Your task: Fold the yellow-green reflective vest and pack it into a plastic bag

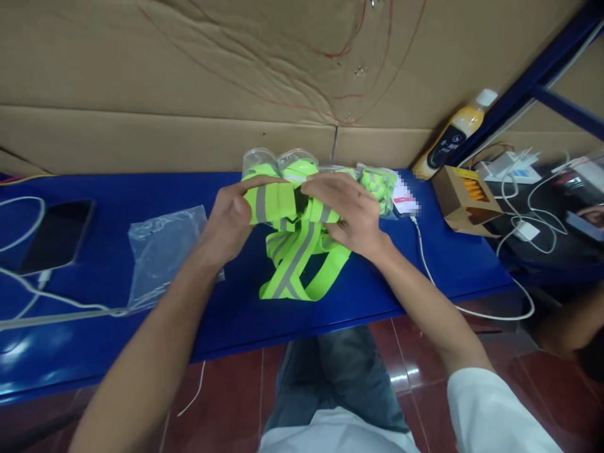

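Blue work surface (pixel 94 352) against a wall of brown cardboard (pixel 189 75) scrawled with thin red lines; dark red floor tiles below, knees in jeans just under the edge. At centre, held a little above the blue top: a neon-yellow reflective strap vest (pixel 297 251) with grey bands, upper part bunched and folded between both hands, lower loops hanging down and resting on the surface. Left hand (pixel 231 220) clenched around a folded yellow-and-grey band, thumb on top. Right hand (pixel 352 214) gripping the other side of the bundle, fingers curled over the top. Just behind the hands, near the wall: several packed vests in clear bags (pixel 278 162), side by side. To the left, lying flat and apart from the hands: an empty clear plastic bag (pixel 163 248). Folding judged as partway, with the top gathered and the lower straps loose; bagging not yet done. Farther left: a dark phone (pixel 56 236) with white cables (pixel 28 289). To the right: a small open cardboard box (pixel 465 198), a bottle of orange drink (pixel 455 135) leaning at the corner, a white charger cable (pixel 425 258) trailing off the edge, more chargers and wires beyond. At far right edge, partly visible: another person's arm (pixel 570 321).
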### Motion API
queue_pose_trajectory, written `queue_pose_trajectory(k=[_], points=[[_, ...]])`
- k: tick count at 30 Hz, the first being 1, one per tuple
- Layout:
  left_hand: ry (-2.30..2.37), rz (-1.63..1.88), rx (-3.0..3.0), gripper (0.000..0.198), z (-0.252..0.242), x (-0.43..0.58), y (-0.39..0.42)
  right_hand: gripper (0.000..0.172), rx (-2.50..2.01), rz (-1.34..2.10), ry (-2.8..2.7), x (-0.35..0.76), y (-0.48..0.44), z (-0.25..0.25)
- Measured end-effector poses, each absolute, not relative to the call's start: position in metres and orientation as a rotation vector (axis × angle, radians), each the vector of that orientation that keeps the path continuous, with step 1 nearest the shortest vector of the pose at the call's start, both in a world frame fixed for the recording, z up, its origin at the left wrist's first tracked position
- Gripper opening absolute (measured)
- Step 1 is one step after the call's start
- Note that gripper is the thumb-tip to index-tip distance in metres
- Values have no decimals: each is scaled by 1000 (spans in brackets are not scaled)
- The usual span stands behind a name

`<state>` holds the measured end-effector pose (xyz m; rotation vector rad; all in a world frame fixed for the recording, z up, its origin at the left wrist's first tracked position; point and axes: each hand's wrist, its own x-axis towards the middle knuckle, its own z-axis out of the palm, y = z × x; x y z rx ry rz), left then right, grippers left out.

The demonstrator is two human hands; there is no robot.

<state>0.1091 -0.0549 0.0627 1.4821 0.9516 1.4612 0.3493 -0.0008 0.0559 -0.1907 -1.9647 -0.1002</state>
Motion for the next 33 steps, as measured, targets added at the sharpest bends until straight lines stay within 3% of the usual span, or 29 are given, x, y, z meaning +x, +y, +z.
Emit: queue_pose_trajectory(k=[3, 7, 12, 17, 19, 25, 27, 30, 33], points=[[958, 1459, 1369, 58, 66, 115, -57, 39, -164, -246, -1961, 346, 5, 50], [923, 1489, 1331, 54, 69, 118, -58, 31, -227, -203, -2154, 346, 2, 56], [899, 1554, 1430, 64, 64, 110, -53, 57, -350, 65, -2247, 349, -7, 69], [827, 1605, 1636, 55, 65, 105, -52, 84, -401, 483, -2188, 353, -3, 73], [826, 1607, 1735, 52, 67, 105, -54, 87, -382, 636, -2188, 356, 2, 74], [927, 1661, 1924, 43, 72, 115, -60, 65, -466, 849, -2156, 362, 10, 76], [901, 1757, 1935, 50, 70, 118, -57, 55, -499, 819, -2112, 359, 8, 75], [843, 1838, 1846, 65, 65, 122, -51, 51, -491, 732, -2015, 351, 5, 70], [893, 1794, 1684, 57, 59, 125, -48, 50, -493, 681, -1925, 344, 2, 65]])
